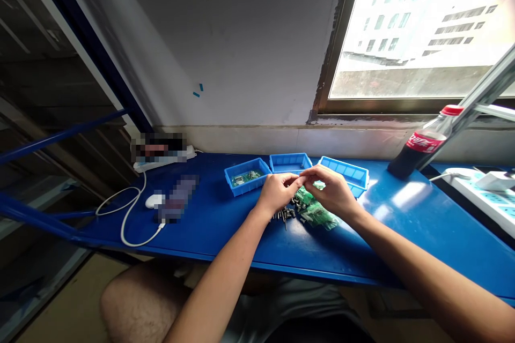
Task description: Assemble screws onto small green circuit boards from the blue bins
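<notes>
My left hand and my right hand meet at the fingertips above the blue table. Both hands have their fingers pinched together, and whatever they hold is too small to make out. Beneath them lie a pile of green plastic packets and, to its left, several loose metal screws. Behind the hands stand three blue trays: the left one contains green and pale pieces, while the middle one and the right one are partly hidden.
A cola bottle leans at the back right, near a metal frame and a white power strip. On the left are a white cable, a round white object and a blurred device. A wall and window border the table's back.
</notes>
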The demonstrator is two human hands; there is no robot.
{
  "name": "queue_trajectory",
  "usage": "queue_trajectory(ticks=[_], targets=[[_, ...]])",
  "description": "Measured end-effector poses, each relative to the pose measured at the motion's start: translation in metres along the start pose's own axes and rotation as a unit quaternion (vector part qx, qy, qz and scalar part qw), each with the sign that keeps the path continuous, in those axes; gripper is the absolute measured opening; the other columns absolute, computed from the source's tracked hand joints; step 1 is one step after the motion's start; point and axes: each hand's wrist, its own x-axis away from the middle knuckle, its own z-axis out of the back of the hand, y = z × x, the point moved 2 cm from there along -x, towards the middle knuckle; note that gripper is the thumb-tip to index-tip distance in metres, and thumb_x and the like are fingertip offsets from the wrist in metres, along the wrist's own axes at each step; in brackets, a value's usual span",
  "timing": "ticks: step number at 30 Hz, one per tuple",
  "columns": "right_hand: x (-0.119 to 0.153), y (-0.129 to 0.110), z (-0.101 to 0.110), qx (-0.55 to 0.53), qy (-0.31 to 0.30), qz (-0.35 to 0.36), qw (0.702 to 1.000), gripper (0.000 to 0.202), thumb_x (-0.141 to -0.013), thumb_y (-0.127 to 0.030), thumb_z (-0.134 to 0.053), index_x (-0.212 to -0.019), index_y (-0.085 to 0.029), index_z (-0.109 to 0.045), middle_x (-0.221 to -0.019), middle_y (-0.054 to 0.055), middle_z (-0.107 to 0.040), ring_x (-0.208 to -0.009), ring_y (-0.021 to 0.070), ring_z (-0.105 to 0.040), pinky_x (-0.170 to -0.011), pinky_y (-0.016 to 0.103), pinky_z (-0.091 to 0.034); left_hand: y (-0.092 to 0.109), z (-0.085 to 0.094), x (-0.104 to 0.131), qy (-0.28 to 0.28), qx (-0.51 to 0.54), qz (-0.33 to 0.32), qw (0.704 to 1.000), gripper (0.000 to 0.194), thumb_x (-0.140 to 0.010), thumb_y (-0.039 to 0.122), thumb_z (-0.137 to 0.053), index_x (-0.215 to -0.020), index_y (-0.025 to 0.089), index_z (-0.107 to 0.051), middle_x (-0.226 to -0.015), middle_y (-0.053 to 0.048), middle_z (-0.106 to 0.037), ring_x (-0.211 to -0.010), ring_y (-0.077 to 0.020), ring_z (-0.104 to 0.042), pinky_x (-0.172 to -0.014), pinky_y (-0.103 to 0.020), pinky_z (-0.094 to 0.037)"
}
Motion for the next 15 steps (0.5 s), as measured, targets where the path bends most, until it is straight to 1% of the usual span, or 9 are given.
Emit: queue_trajectory(ticks=[3, 5, 7, 11, 15], targets=[[0.0001, 0.0003, -0.0009, 0.009, -0.010, 0.010, 1.000, 0.011, -0.100, -0.028, -0.065, -0.106, -0.027, -0.075, -0.100, 0.007, -0.076, -0.088, 0.0244, -0.073, -0.081, 0.042, -0.063, -0.0039, -0.0007, -0.0008, 0.004, 0.020, 0.002, 1.000, 0.024, -0.099, 0.033, -0.071, -0.111, 0.021, -0.087, -0.106, -0.006, -0.086, -0.095, -0.0257, -0.082, -0.085, -0.034, -0.063], [0.0003, 0.0014, -0.0010, 0.012, -0.008, -0.002, 1.000, 0.012, -0.101, -0.030, -0.063, -0.106, -0.027, -0.074, -0.101, 0.007, -0.078, -0.090, 0.0252, -0.075, -0.082, 0.043, -0.064, -0.0059, -0.0007, -0.0013, 0.018, 0.030, 0.006, 0.999, 0.022, -0.096, 0.029, -0.074, -0.112, 0.020, -0.087, -0.111, -0.007, -0.086, -0.101, -0.0267, -0.082, -0.090, -0.036, -0.065], [0.0006, 0.0022, -0.0008, 0.010, -0.004, -0.017, 1.000, 0.012, -0.101, -0.033, -0.065, -0.105, -0.027, -0.074, -0.098, 0.007, -0.078, -0.087, 0.0251, -0.075, -0.081, 0.043, -0.064, -0.0069, -0.0008, -0.0015, 0.029, 0.027, 0.007, 0.999, 0.019, -0.094, 0.025, -0.077, -0.109, 0.019, -0.087, -0.108, -0.008, -0.086, -0.098, -0.0262, -0.083, -0.090, -0.036, -0.066], [0.0013, 0.0025, -0.0008, 0.002, -0.005, -0.032, 0.999, 0.014, -0.099, -0.040, -0.069, -0.100, -0.026, -0.073, -0.094, 0.007, -0.079, -0.081, 0.0246, -0.073, -0.075, 0.042, -0.064, -0.0072, -0.0014, -0.0014, 0.042, 0.018, -0.003, 0.999, 0.014, -0.091, 0.020, -0.080, -0.102, 0.020, -0.087, -0.099, -0.007, -0.086, -0.088, -0.0240, -0.083, -0.086, -0.036, -0.068], [0.0015, 0.0044, -0.0020, 0.001, -0.005, -0.033, 0.999, 0.011, -0.097, -0.035, -0.069, -0.101, -0.026, -0.072, -0.095, 0.007, -0.078, -0.081, 0.0237, -0.073, -0.077, 0.042, -0.065, -0.0080, -0.0020, -0.0017, 0.054, 0.020, -0.022, 0.998, 0.016, -0.090, 0.016, -0.079, -0.104, 0.021, -0.087, -0.102, -0.007, -0.086, -0.089, -0.0227, -0.083, -0.089, -0.037, -0.068]])
